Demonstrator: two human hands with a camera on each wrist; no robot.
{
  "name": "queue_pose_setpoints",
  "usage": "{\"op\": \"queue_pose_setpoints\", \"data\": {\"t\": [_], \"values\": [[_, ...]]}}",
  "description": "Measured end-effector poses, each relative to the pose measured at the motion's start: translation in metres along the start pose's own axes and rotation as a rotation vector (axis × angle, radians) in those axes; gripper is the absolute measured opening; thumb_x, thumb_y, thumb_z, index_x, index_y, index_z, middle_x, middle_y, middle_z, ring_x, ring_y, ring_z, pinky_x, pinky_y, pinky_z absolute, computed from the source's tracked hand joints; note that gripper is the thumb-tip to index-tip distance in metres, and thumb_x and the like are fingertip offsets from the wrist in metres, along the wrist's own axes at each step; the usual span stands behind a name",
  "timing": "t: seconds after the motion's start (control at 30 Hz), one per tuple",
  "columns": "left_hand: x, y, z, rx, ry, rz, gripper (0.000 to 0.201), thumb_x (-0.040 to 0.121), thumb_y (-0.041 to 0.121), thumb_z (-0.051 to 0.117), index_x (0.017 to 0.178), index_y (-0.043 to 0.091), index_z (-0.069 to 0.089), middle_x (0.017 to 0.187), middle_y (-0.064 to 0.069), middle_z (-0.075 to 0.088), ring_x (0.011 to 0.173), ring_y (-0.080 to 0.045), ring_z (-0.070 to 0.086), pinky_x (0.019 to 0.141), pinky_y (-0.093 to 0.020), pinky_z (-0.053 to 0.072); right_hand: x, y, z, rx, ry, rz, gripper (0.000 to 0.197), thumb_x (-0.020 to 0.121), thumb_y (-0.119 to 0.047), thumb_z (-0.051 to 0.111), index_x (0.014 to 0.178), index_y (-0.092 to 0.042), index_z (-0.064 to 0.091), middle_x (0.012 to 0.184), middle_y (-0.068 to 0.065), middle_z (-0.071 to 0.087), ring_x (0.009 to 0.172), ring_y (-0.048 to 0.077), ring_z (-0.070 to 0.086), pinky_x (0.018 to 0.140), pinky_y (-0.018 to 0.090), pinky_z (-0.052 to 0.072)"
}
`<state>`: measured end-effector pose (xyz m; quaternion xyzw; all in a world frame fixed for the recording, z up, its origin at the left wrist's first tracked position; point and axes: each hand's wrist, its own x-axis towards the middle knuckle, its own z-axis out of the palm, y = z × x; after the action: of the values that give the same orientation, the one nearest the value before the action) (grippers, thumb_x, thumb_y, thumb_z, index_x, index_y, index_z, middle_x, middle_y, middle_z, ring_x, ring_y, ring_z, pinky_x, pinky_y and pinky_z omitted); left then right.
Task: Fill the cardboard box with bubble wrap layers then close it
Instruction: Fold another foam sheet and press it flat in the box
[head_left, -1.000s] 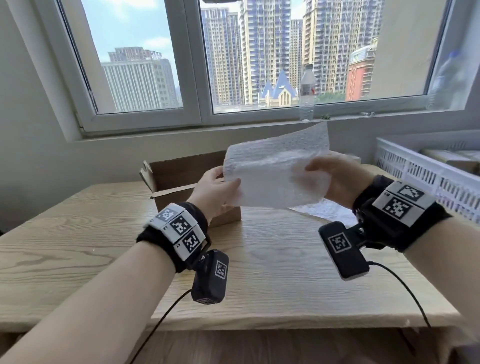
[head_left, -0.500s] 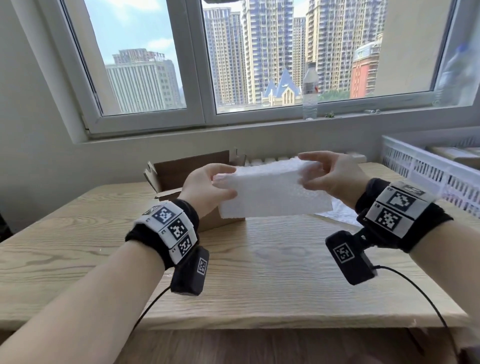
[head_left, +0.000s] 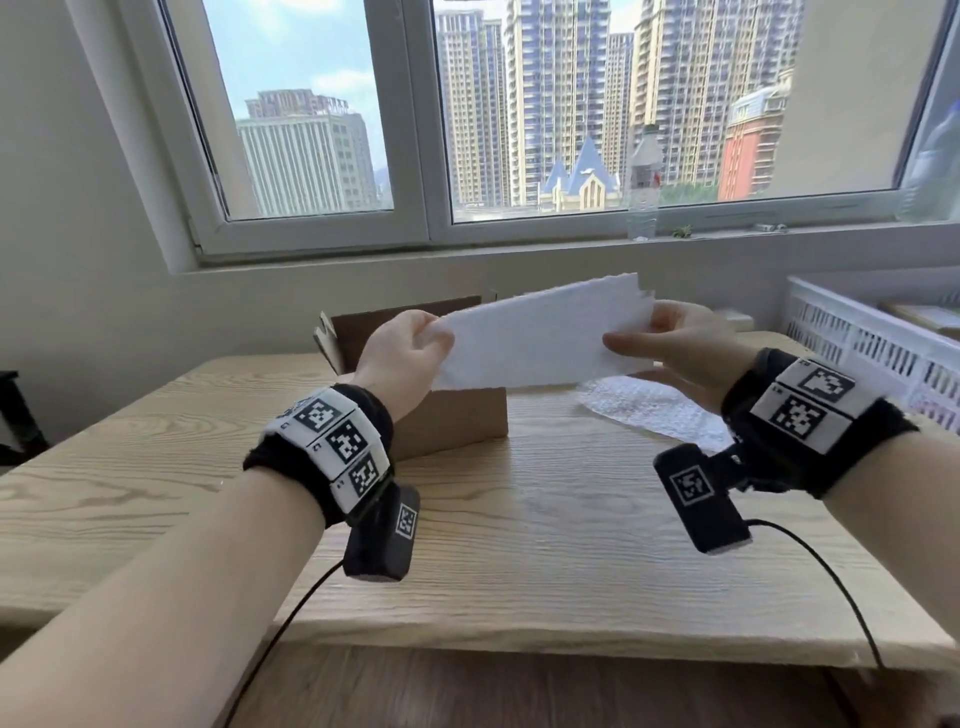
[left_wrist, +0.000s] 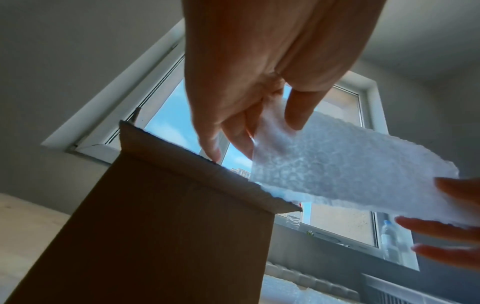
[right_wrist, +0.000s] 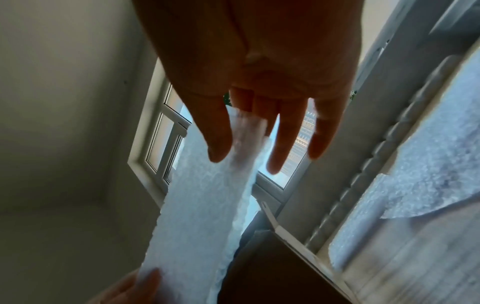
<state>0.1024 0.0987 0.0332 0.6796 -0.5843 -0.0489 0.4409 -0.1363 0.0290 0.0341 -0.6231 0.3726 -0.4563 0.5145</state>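
Ideally, both hands, left hand (head_left: 402, 353) and right hand (head_left: 675, 340) pinching the folded bubble wrap sheet (head_left: 540, 338), lower it level into the cardboard box (head_left: 452, 421) just beyond.

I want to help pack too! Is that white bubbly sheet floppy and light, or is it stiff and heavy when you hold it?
Probably floppy: the bubble wrap sheet needs the left hand and the right hand, one at each end, to stay spread. Likely very light: only a few fingers pinch its edge. It looks thin, since window light shines through it, and its torn edge suggests it rips easily.
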Motion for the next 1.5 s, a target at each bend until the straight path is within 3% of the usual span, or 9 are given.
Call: {"op": "queue_pose_setpoints", "data": {"t": [0.2, 0.37, 0.63, 0.8, 0.93, 1.1, 1.3, 1.4, 1.5], "values": [[0.006, -0.03, -0.012, 0.523, -0.055, -0.004, 0.051, 0.092, 0.049, 0.045, 0.136, 0.023, 0.045, 0.137, -0.003, 0.052, 0.129, -0.023, 0.045, 0.108, -0.039, 0.035, 0.005, -0.009, 0.021, 0.091, 0.157, -0.149, 0.022, 0.092, -0.002, 0.054, 0.112, -0.008, 0.048, 0.1, 0.008, 0.058, 0.092, 0.028, 0.063, 0.062, 0.03, 0.062], [0.0, -0.051, -0.01, 0.66, -0.164, -0.024, 0.038, 0.099, 0.038, 0.026, 0.11, 0.024, 0.06, 0.121, 0.001, 0.06, 0.113, -0.025, 0.055, 0.099, -0.04, 0.04, 0.01, -0.018, 0.039, 0.064, 0.218, -0.236, 0.047, 0.092, -0.002, 0.055, 0.135, -0.002, 0.039, 0.106, 0.006, 0.054, 0.076, 0.015, 0.064, 0.059, 0.028, 0.061], [-0.001, -0.053, -0.001, 0.746, -0.131, -0.035, 0.036, 0.095, 0.028, 0.05, 0.127, 0.013, 0.045, 0.132, -0.007, 0.041, 0.118, -0.031, 0.05, 0.1, -0.039, 0.037, 0.019, -0.015, 0.078, -0.172, 0.17, -0.268, 0.028, 0.091, -0.001, 0.053, 0.117, -0.01, 0.054, 0.106, 0.004, 0.058, 0.09, 0.027, 0.064, 0.069, 0.042, 0.061], [-0.01, -0.059, 0.004, 0.876, -0.031, 0.028, 0.033, 0.093, 0.037, 0.048, 0.123, 0.025, 0.048, 0.126, 0.002, 0.054, 0.117, -0.02, 0.054, 0.103, -0.037, 0.027, 0.027, -0.002, 0.095, -0.359, 0.155, -0.266, 0.024, 0.087, -0.004, 0.049, 0.104, -0.017, 0.062, 0.104, 0.008, 0.066, 0.092, 0.031, 0.067, 0.078, 0.046, 0.058], [-0.022, -0.059, 0.001, 0.846, -0.027, 0.045, 0.029, 0.093, 0.038, 0.047, 0.12, 0.027, 0.047, 0.121, 0.007, 0.059, 0.116, -0.017, 0.054, 0.104, -0.04, 0.022, 0.037, 0.003, 0.11, -0.301, 0.138, -0.159, 0.022, 0.084, -0.004, 0.051, 0.088, -0.025, 0.058, 0.085, 0.001, 0.064, 0.083, 0.028, 0.069, 0.075, 0.048, 0.059], [-0.032, -0.059, -0.004, 0.821, -0.059, 0.065, 0.029, 0.092, 0.04, 0.047, 0.119, 0.028, 0.048, 0.12, 0.008, 0.059, 0.115, -0.017, 0.054, 0.103, -0.043, 0.021, 0.049, 0.0, 0.13, -0.04, 0.071, 0.126, 0.023, 0.089, 0.009, 0.045, 0.076, -0.008, 0.051, 0.072, 0.008, 0.051, 0.047, 0.016, 0.053, 0.03, 0.016, 0.042], [-0.035, -0.065, -0.003, 0.724, -0.085, 0.058, 0.032, 0.093, 0.035, 0.047, 0.124, 0.029, 0.045, 0.122, 0.007, 0.055, 0.12, -0.016, 0.049, 0.109, -0.047, 0.014, 0.06, -0.009, 0.125, 0.526, -0.094, 0.341, 0.009, 0.094, -0.003, 0.038, 0.095, -0.006, 0.047, 0.079, 0.007, 0.047, 0.04, 0.009, 0.045, 0.03, 0.014, 0.03], [-0.033, -0.067, -0.002, 0.674, -0.117, 0.063, 0.038, 0.091, 0.032, 0.052, 0.127, 0.024, 0.044, 0.124, 0.0, 0.053, 0.12, -0.023, 0.049, 0.108, -0.044, 0.03, 0.06, -0.003, 0.133, 0.256, -0.037, 0.332, 0.014, 0.092, 0.001, 0.04, 0.082, -0.005, 0.048, 0.073, 0.008, 0.049, 0.048, 0.011, 0.048, 0.035, 0.016, 0.04], [-0.034, -0.067, -0.003, 0.552, -0.142, 0.035, 0.042, 0.089, 0.026, 0.058, 0.129, 0.019, 0.046, 0.129, -0.01, 0.039, 0.116, -0.03, 0.048, 0.101, -0.04, 0.044, 0.058, 0.005, 0.135, -0.624, 0.152, 0.021, 0.012, 0.085, -0.001, 0.049, 0.095, -0.004, 0.055, 0.092, 0.012, 0.056, 0.079, 0.025, 0.059, 0.071, 0.032, 0.051]]}}
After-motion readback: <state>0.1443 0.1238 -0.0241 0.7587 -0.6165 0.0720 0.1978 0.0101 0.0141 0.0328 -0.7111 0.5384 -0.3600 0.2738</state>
